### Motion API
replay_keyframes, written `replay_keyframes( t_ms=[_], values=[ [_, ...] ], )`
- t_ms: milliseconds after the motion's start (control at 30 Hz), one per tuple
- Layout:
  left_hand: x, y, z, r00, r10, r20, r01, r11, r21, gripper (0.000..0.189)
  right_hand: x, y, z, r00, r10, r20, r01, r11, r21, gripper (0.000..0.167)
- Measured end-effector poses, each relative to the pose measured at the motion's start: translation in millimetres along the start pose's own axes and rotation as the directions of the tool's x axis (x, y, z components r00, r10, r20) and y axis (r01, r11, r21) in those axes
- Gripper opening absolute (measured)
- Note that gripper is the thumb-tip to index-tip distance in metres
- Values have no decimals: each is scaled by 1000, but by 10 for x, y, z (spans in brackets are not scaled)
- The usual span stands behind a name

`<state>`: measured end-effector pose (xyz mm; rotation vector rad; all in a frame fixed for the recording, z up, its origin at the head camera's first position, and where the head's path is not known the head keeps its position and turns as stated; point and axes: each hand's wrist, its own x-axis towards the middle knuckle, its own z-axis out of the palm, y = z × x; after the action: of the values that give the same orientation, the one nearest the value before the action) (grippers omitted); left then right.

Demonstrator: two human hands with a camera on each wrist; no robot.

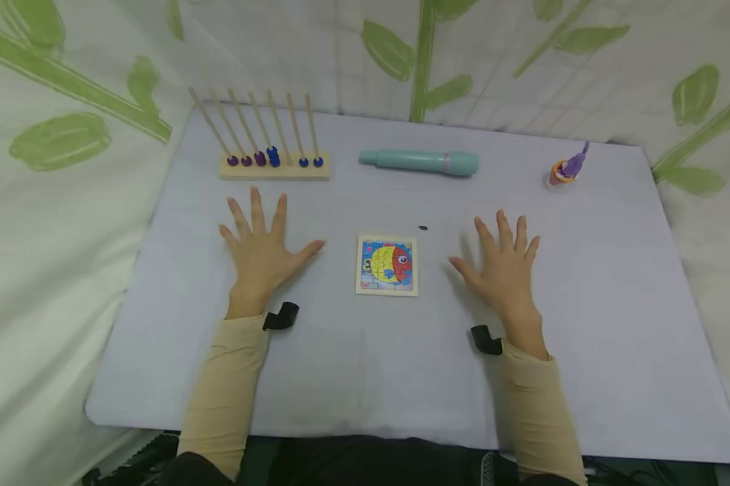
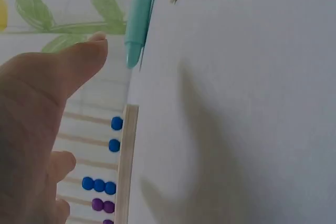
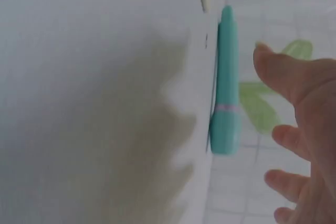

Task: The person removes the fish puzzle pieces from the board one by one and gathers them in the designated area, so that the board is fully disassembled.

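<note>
My left hand (image 1: 260, 260) is spread flat with straight fingers over the left of the table, holding nothing. Just beyond its fingertips stands a wooden bead rack (image 1: 273, 172) with upright rods and blue and purple beads. My right hand (image 1: 503, 273), fingers also spread, hovers on the right side with its shadow beside it. Between the hands lies a small square jigsaw puzzle (image 1: 387, 265) showing a yellow and red fish in a pale frame. Behind the puzzle is a teal pen-shaped tube (image 1: 419, 161) with a pink band, which shows in the right wrist view beyond the thumb.
A small cup-like object with a purple top (image 1: 568, 167) stands at the back right of the white table (image 1: 365, 378). A tiny dark piece (image 1: 423, 228) lies above the puzzle. A white curtain with green leaves (image 1: 389, 50) hangs along the back and sides.
</note>
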<state>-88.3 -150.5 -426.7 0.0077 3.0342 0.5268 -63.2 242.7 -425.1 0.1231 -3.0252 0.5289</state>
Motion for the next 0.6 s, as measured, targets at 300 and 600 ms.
replay_keyframes(
  t_ms=[300, 600],
  values=[
    [-312, 456, 453, 944, 209, 257, -196, 978, -79, 117, 102, -597, 382, 960, -282, 8, 280, 958, 67, 40],
    [-391, 459, 705, 948, 239, 211, -224, 970, -93, 104, 215, -930, 695, 898, -351, 264, 309, 932, 187, 38]
  ],
)
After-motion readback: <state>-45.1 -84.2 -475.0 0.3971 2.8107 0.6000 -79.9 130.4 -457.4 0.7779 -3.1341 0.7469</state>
